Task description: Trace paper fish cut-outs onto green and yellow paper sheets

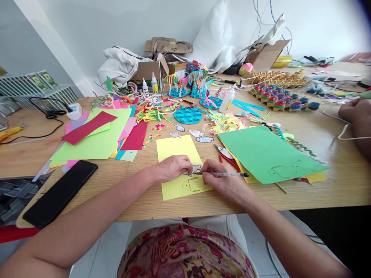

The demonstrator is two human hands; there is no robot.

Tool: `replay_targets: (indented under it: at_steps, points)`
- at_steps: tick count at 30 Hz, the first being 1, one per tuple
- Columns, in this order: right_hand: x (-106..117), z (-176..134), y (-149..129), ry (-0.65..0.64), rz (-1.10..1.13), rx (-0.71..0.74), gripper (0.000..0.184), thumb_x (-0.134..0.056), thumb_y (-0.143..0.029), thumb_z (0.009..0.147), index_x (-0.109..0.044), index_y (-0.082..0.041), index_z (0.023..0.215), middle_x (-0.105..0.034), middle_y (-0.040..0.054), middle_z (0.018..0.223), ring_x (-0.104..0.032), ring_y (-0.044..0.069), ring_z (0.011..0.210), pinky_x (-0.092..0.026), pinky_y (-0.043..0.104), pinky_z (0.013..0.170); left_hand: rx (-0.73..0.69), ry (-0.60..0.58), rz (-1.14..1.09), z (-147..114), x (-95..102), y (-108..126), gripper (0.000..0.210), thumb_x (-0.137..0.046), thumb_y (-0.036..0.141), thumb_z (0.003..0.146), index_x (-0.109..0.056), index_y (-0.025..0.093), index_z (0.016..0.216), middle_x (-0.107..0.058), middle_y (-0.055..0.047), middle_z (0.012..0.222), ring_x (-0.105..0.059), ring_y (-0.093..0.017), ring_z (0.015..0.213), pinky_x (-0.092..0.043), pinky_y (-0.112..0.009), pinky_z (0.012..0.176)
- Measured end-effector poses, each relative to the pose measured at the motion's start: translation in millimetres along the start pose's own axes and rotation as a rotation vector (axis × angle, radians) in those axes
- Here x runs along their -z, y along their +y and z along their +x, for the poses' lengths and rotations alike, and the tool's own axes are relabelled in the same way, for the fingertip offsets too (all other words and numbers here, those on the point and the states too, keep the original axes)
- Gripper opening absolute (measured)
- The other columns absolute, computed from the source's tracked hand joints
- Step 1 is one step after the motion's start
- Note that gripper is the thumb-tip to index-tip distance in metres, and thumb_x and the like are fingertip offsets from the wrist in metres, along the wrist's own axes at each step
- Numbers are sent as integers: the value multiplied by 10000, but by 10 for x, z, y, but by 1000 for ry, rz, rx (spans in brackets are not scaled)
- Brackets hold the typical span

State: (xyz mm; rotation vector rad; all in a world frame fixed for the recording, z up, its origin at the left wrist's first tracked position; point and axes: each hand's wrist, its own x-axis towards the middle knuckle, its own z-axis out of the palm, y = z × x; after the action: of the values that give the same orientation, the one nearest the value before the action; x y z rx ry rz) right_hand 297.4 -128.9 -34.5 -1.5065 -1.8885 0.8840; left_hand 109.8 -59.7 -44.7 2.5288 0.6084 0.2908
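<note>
A yellow sheet of paper [171, 150] lies on the wooden table in front of me. My left hand [175, 168], fingers bent together, pins a small grey paper fish cutout [197, 168] flat on it. In my right hand [218, 177] is a pen [228, 174], its tip close to the cutout's lower edge. Just below, a drawn fish outline [191, 185] shows on the yellow sheet. More fish cutouts [205, 139] lie beyond the sheet. Red-handled scissors or pliers [232, 162], partly covered, rest to the right of the sheet with another cutout on them.
A green sheet [266, 150] with pencil sketches lies right; stacked coloured paper [110, 131] and a black phone [60, 193] lie left. Behind are a blue scalloped disc [188, 115], glue bottles [227, 99], paper scraps [226, 122] and painted egg cartons [284, 98]. Another person's hand [356, 112] is far right.
</note>
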Motion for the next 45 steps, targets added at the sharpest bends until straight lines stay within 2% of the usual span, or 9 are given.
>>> replay_targets:
  at_steps: [6,16,31,37,41,45]
  points:
    - [38,45,10,-25,31,-29,62,-441,-169,677,-488,-205,657,-573,-31,539,-454,109,497,-306,211,449,3,-13,37,5,4,-2,196,-485,78,869,-647,147,957,-606,-44,888,-570,-127,826,-424,-206,741]
    - [56,130,117,-42,72,-67,84,-456,-162,667,-522,-210,647,-628,-38,523,-515,113,482,-331,199,427,12,-28,59,26,11,2,241,-492,31,839,-652,180,942,-593,-13,866,-568,-106,808,-421,-177,733]
    - [63,146,156,36,103,-90,59,-448,-188,661,-497,-214,640,-608,-30,503,-499,116,479,-339,207,438,31,-56,102,32,23,29,245,-475,31,849,-649,163,961,-599,-32,890,-570,-123,837,-425,-192,754]
    - [74,111,100,26,96,-68,68,-444,-188,666,-508,-210,660,-596,-34,519,-517,116,491,-357,209,456,49,-93,143,48,50,58,300,-455,32,849,-613,164,1067,-589,-41,902,-564,-135,846,-431,-206,754]
    - [75,111,81,37,68,-59,61,-471,-240,683,-497,-208,638,-580,-32,519,-501,114,487,-344,209,448,64,-143,153,71,84,87,297,-456,43,847,-613,175,1063,-587,-38,898,-567,-139,849,-432,-207,745]
    - [65,124,85,70,23,-50,42,-478,-223,635,-514,-203,626,-550,-35,512,-462,108,485,-307,205,435,81,-159,150,86,114,126,281,-460,55,849,-607,155,1067,-592,-49,912,-571,-147,857,-432,-218,752]
